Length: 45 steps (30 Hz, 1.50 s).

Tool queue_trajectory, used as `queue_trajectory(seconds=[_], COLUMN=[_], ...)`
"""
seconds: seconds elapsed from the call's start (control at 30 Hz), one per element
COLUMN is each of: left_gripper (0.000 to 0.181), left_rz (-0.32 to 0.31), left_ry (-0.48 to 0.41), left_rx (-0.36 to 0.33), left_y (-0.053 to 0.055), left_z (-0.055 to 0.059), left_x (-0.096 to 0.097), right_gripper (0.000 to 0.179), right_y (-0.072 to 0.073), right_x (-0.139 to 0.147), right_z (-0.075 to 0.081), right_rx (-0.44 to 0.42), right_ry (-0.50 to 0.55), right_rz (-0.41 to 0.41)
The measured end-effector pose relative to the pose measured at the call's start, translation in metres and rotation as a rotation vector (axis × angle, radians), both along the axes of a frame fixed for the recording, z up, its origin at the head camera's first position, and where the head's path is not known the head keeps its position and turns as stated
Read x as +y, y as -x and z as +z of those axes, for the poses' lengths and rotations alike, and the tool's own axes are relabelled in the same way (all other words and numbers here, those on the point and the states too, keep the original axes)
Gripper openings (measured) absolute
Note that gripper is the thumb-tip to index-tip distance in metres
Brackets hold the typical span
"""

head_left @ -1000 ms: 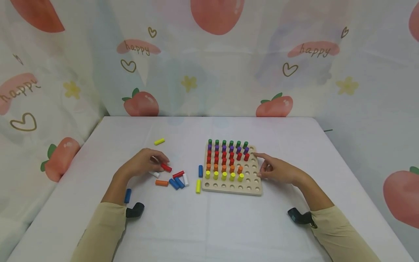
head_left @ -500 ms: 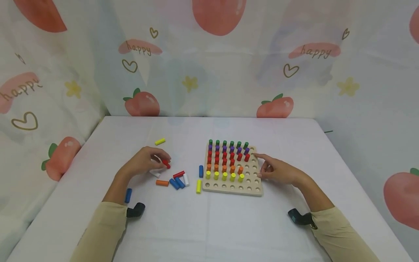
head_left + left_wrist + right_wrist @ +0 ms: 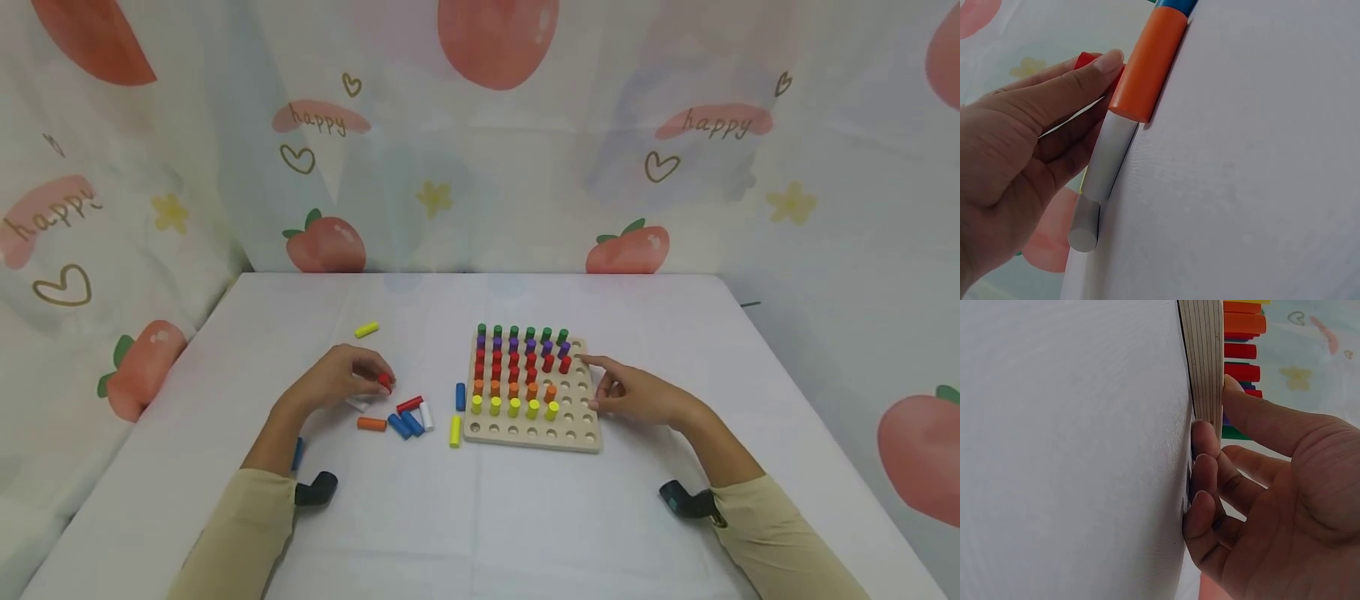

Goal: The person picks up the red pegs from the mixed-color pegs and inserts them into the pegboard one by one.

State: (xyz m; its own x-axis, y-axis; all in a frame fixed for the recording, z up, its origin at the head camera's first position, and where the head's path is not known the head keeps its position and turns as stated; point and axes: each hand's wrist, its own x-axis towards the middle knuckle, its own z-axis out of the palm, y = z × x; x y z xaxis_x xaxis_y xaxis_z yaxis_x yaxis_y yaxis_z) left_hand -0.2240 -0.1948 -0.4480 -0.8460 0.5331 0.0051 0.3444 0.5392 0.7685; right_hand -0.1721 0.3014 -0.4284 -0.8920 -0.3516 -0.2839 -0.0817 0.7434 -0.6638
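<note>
My left hand pinches a red peg between thumb and fingers, just above the loose pegs. In the left wrist view the thumb covers part of this red peg. An orange peg and a white peg lie near those fingers. At the wooden pegboard, my right hand grips the right edge. The right wrist view has the thumb on top and curled fingers against the side. Green, purple, red, orange and yellow pegs stand upright in rows; the nearest row has bare holes.
Between left hand and board lie blue pegs, another red peg and a white peg. A yellow peg and a blue peg flank the board's left edge. Another yellow peg lies farther back.
My left hand has lifted and turned the red peg, shifting slightly right; the peg now points more toward the camera. The right hand stays at the board's edge.
</note>
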Motion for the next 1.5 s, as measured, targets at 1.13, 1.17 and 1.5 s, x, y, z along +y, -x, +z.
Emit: queue_trajectory(seconds=[1.13,1.17,1.5], left_gripper=[0.024,0.025,0.027], left_rz=[-0.019,-0.024,-0.087], left_ry=[-0.015,-0.019,-0.056], left_rx=[0.111,0.112,0.132], left_y=[0.006,0.007,0.010], left_z=[0.020,0.020,0.024], left_x=[0.038,0.040,0.065], right_gripper=[0.078,0.078,0.077], right_y=[-0.001,-0.001,-0.001], right_x=[0.000,0.000,-0.001], right_z=[0.003,0.003,0.002], right_rx=[0.000,0.000,0.005], right_ry=[0.016,0.016,-0.008], right_rz=[0.009,0.010,0.003])
